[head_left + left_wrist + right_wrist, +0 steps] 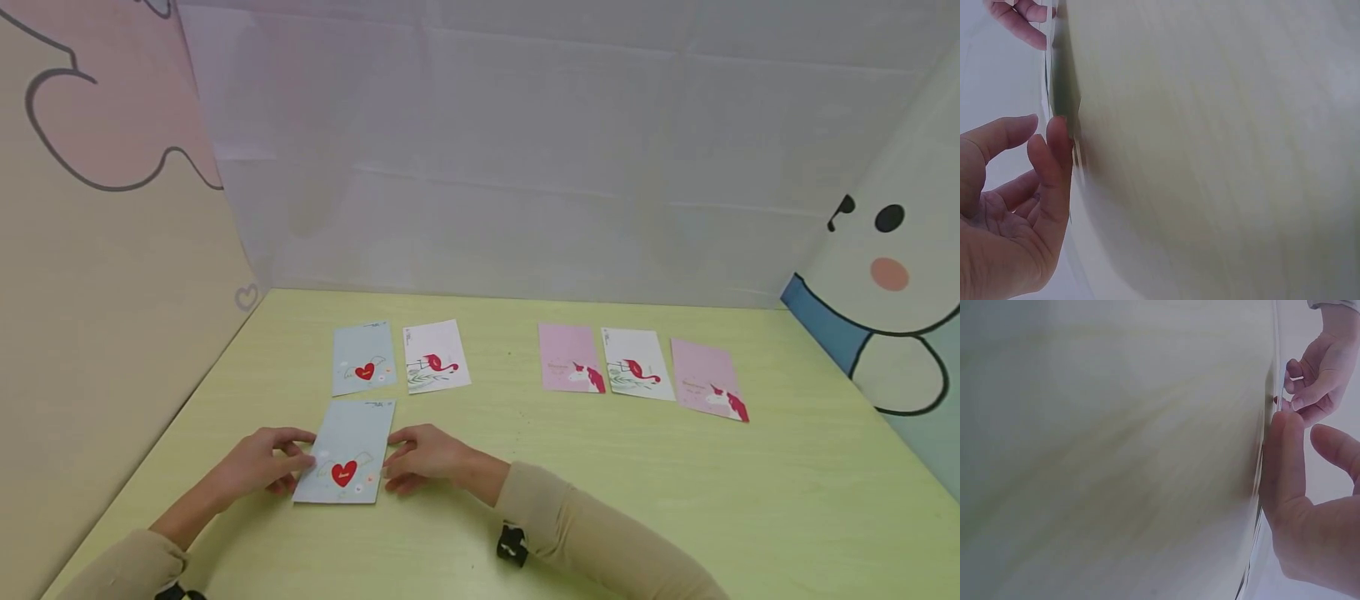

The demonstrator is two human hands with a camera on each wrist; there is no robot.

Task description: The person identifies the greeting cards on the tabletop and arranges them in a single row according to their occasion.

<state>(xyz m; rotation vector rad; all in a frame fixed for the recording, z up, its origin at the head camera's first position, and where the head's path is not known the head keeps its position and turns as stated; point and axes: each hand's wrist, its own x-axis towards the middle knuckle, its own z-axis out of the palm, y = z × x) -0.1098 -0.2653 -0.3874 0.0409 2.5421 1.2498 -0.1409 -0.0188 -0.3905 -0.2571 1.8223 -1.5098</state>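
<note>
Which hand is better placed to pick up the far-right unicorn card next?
Probably the right hand: it is at the right edge of the near heart card, closer to the far-right unicorn card. The left hand is at the opposite edge and would have to reach across.

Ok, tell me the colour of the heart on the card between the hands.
Red; the heart shows best in the head view.

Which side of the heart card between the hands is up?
Picture side: the heart card shows its red heart in the head view.
</note>
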